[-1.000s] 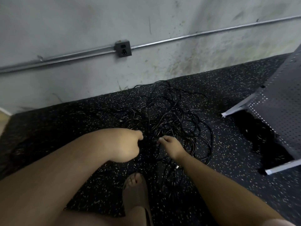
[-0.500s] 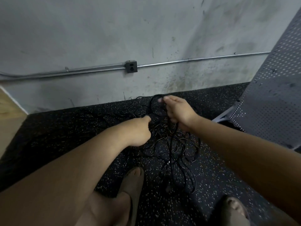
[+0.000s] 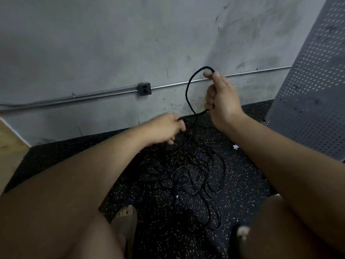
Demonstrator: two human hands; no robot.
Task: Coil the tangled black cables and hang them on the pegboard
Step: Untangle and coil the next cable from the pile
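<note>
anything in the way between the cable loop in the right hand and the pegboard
Nothing visible stands between them: the right hand holds the cable loop up before the wall, and the pegboard stands to its right. The loop does trail down into the tangle on the floor, which the left hand grips.

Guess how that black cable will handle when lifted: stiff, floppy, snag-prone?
Probably floppy but springy: the black cable bows into an open loop from the right hand. Likely light, being thin. It may snag: it runs through the left hand into the tangled pile.
</note>
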